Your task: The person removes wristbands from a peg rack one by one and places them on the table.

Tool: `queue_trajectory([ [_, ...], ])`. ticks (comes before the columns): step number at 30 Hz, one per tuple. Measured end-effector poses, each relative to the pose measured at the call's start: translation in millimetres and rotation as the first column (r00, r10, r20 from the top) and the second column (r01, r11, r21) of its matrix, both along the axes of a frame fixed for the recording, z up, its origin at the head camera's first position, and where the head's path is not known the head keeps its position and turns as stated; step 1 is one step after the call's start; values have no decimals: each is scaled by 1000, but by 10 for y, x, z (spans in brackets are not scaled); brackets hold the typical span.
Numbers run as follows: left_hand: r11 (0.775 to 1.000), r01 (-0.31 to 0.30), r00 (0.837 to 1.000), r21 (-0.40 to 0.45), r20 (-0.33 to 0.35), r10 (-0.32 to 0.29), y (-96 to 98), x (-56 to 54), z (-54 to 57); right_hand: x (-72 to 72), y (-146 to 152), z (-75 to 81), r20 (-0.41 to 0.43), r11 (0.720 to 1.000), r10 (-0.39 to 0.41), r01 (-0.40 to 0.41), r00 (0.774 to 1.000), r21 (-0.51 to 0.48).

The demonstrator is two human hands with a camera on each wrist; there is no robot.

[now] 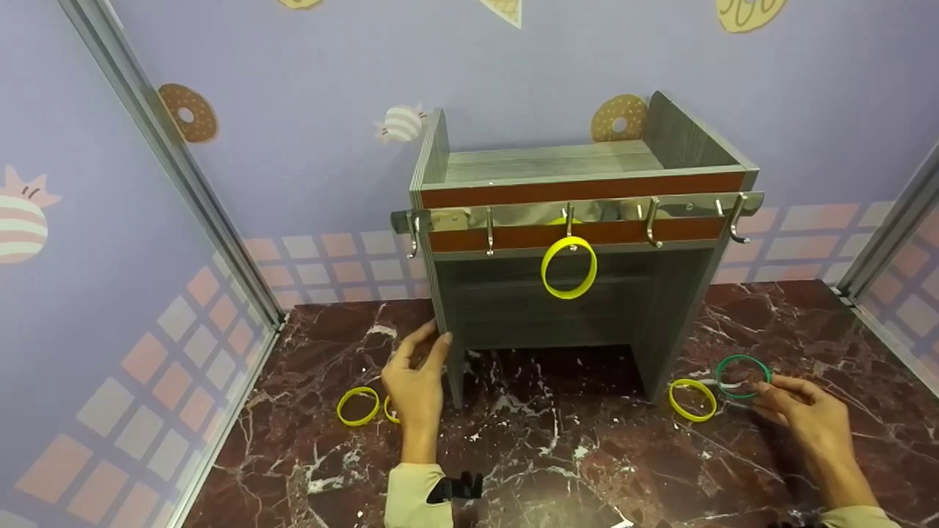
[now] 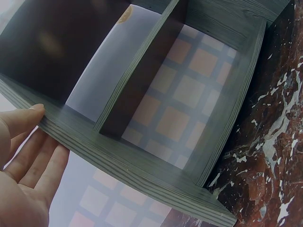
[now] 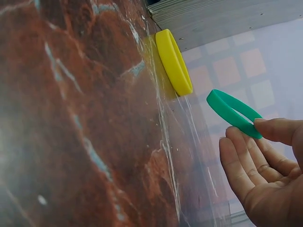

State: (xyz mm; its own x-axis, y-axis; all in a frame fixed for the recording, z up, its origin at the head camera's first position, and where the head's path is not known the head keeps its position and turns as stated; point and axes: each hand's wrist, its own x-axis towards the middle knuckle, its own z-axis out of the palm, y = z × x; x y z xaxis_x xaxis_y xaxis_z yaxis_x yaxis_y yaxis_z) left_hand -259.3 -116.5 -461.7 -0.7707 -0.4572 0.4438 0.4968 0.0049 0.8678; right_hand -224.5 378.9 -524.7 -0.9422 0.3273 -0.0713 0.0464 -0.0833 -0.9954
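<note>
My right hand [image 1: 810,422] pinches a green wristband [image 3: 232,116] between thumb and fingertips, a little above the tabletop. Beside it a yellow wristband [image 3: 173,66] lies on the table near the shelf's right foot. My left hand [image 1: 416,389] grips the left side panel of a grey wooden shelf [image 1: 449,323], thumb on the inner side and fingers outside, as the left wrist view shows. From the middle hook of the metal hook rail [image 1: 528,214] hangs another yellow wristband [image 1: 568,295]. Left of my left hand lies a yellow wristband [image 1: 358,423]; one more [image 1: 391,417] is partly hidden behind that hand.
The shelf stands upright on a dark red marbled table [image 1: 513,469], near the back wall [image 1: 330,169]. Several hooks stick out along its front rail. Printed side walls close in the table at left and right.
</note>
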Motion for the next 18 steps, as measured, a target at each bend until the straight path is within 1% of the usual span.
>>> queue_trajectory([
  [5, 1000, 4, 1000, -2, -8, -4, 4, 0, 1, -5, 12, -43, -22, 999, -1, 0, 1000, -49],
  [11, 1000, 14, 1000, 5, -16, -14, 8, -1, -5, 2, 43, -67, 31, 1000, 13, -12, 999, -23],
  [14, 1000, 10, 1000, 7, -5, -10, 9, 1, -10, -1, 47, -85, 54, 1000, 15, -16, 998, 20],
  [18, 1000, 6, 1000, 3, 1, -6, 9, 4, -16, -5, 51, -101, 82, 994, 21, -30, 996, 105],
])
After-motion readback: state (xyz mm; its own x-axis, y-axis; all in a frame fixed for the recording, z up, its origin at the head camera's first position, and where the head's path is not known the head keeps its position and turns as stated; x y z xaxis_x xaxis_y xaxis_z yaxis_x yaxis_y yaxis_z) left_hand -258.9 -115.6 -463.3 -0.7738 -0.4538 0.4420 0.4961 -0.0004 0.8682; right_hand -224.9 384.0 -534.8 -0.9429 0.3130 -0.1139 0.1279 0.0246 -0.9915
